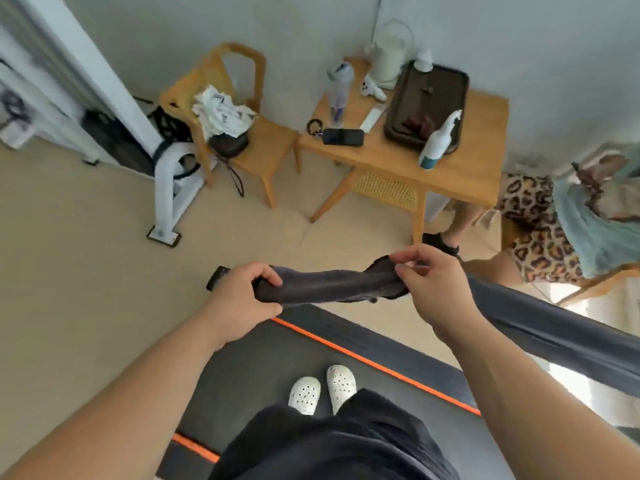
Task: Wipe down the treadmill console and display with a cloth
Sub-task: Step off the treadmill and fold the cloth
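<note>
A dark grey cloth (325, 284) is stretched between both hands in front of me. My left hand (242, 294) grips its left end with curled fingers. My right hand (426, 284) pinches the right end between thumb and fingers. Below lies the treadmill belt (277, 362), dark with orange edge stripes, and my white perforated shoes (322, 389) stand on it. A dark grey treadmill rail (540, 323) slants down to the right behind my right arm. No console or display shows in this view.
A wooden side table (391, 157) holds a spray bottle (438, 142), a phone (343, 136), a dark tray (429, 95) and a kettle. A wooden chair (235, 133) with white cloth stands left. Another person in leopard print (536, 223) sits at right.
</note>
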Demonstrator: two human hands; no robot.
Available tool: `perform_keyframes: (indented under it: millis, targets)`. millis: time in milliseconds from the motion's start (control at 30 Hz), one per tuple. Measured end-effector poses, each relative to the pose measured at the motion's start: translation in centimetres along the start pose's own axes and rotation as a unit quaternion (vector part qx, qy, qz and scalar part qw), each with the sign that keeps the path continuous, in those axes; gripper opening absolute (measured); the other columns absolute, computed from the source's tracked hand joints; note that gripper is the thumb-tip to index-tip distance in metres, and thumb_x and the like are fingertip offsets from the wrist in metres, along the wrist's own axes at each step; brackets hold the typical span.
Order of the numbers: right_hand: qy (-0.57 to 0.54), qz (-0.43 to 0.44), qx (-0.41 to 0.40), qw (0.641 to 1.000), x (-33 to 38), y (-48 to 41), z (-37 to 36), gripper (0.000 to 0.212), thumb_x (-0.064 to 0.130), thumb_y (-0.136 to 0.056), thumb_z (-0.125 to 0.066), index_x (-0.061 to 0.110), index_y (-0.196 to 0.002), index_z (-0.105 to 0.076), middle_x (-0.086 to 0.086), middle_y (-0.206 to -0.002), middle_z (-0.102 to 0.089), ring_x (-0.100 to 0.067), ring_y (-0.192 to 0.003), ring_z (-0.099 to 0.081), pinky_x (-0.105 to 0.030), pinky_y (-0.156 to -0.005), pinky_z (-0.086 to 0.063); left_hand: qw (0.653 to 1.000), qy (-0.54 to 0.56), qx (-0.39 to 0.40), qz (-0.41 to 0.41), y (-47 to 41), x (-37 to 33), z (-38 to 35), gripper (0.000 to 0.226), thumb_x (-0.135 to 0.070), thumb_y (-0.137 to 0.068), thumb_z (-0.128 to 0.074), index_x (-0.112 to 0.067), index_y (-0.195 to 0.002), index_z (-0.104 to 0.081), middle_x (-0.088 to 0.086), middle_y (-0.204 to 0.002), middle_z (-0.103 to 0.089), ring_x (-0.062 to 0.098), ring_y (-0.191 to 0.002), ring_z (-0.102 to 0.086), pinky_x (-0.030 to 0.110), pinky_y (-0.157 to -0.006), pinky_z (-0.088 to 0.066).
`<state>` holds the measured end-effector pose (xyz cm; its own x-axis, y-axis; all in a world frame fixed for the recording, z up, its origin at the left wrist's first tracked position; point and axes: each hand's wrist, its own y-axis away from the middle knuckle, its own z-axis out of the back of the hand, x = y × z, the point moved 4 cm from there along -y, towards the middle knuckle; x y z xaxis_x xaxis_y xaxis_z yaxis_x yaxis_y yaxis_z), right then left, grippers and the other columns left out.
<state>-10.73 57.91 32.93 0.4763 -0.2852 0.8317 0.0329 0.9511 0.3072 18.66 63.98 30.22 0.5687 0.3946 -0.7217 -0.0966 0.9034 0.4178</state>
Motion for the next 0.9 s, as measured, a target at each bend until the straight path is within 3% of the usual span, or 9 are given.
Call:
perform_keyframes:
  millis: [133,233,367,467,567,633,700,800,900]
  targets:
    - [0.058,0.051,0.22,0.972,3.7,-2.4,-5.5,0.019,0.012,-0.087,-0.08,0.025,-0.099,-0.074,0.005,-0.098,-0.073,-0.006,-0.076,-0.067,-0.017,-0.063,-0.053,0.99,-0.064,-0.122,0.037,2.8,2.4,3.1,0.032,0.003,-0.072,-0.076,-0.02,-0.093,-0.07,-0.006,-0.098,-0.059,0.013,-0.088,-0.054,0.006,-0.069,-0.034]
    - [0.242,0.159,0.357,0.888,6.3,-3.3,-9.9,0.033,0.025,-0.076,-0.09,0.028,-0.104,-0.072,0.012,-0.103,-0.064,0.0,-0.086,-0.06,-0.009,-0.071,-0.043,0.965,-0.068,-0.239,0.086,5.2,4.2,5.3,0.02,0.0,-0.076,-0.075,-0.016,-0.089,-0.074,-0.014,-0.087,-0.056,0.013,-0.087,-0.052,0.013,-0.067,-0.032]
    - [0.391,0.325,0.386,0.77,9.6,-3.0,-16.5,0.032,0.023,-0.08,-0.082,0.021,-0.111,-0.074,0.001,-0.109,-0.058,-0.018,-0.096,-0.057,-0.026,-0.079,-0.04,0.942,-0.036,-0.31,0.126,8.0,7.2,8.2,0.014,-0.005,-0.08,-0.074,-0.018,-0.084,-0.076,-0.016,-0.083,-0.055,0.012,-0.085,-0.053,0.017,-0.067,-0.034]
    - [0.422,0.395,0.386,0.719,11.5,-2.5,-21.8,0.02,0.012,-0.09,-0.068,0.015,-0.107,-0.076,-0.004,-0.108,-0.065,-0.024,-0.1,-0.06,-0.031,-0.08,-0.042,0.924,-0.002,-0.352,0.149,10.5,10.6,10.8,0.011,-0.011,-0.085,-0.075,-0.022,-0.086,-0.074,-0.008,-0.091,-0.058,0.009,-0.087,-0.053,0.011,-0.069,-0.033]
    - [0.468,0.433,0.347,0.688,13.3,-2.4,-27.4,0.022,0.015,-0.096,-0.057,0.026,-0.104,-0.074,0.004,-0.101,-0.068,-0.02,-0.101,-0.049,-0.035,-0.079,-0.032,0.911,0.014,-0.376,0.169,12.5,14.8,13.6,0.01,-0.013,-0.087,-0.073,-0.022,-0.083,-0.071,-0.002,-0.096,-0.06,0.011,-0.096,-0.052,0.013,-0.077,-0.036]
    - [0.452,0.434,0.34,0.701,14.8,-2.1,-31.2,0.021,0.02,-0.098,-0.057,0.033,-0.105,-0.071,0.008,-0.096,-0.068,-0.017,-0.1,-0.045,-0.034,-0.08,-0.03,0.896,0.043,-0.399,0.189,13.6,18.1,15.8,0.012,-0.012,-0.088,-0.072,-0.021,-0.08,-0.068,-0.003,-0.105,-0.061,0.009,-0.105,-0.052,0.022,-0.088,-0.038]
    - [0.375,0.377,0.381,0.756,16.3,-1.7,-35.1,0.019,0.018,-0.096,-0.062,0.032,-0.104,-0.072,0.009,-0.095,-0.071,-0.017,-0.098,-0.058,-0.033,-0.077,-0.041,0.876,0.111,-0.421,0.21,14.5,21.5,18.3,0.011,-0.011,-0.089,-0.071,-0.02,-0.083,-0.069,-0.006,-0.113,-0.062,0.01,-0.11,-0.055,0.025,-0.093,-0.039]
    - [0.263,0.272,0.408,0.831,18.7,-1.1,-40.8,0.015,0.012,-0.091,-0.07,0.027,-0.09,-0.074,0.01,-0.091,-0.075,-0.014,-0.092,-0.068,-0.034,-0.082,-0.054,0.854,0.217,-0.415,0.225,15.4,25.5,22.6,0.01,-0.01,-0.09,-0.069,-0.019,-0.092,-0.074,-0.009,-0.111,-0.071,0.012,-0.103,-0.066,0.026,-0.086,-0.049]
    - [0.196,0.197,0.419,0.864,21.6,-0.4,-45.5,0.017,0.007,-0.091,-0.069,0.023,-0.087,-0.074,0.006,-0.086,-0.077,-0.012,-0.084,-0.07,-0.024,-0.075,-0.053,0.857,0.256,-0.393,0.213,15.9,28.2,27.2,0.009,-0.01,-0.091,-0.069,-0.016,-0.088,-0.075,0.0,-0.093,-0.075,0.014,-0.084,-0.067,0.03,-0.076,-0.052]
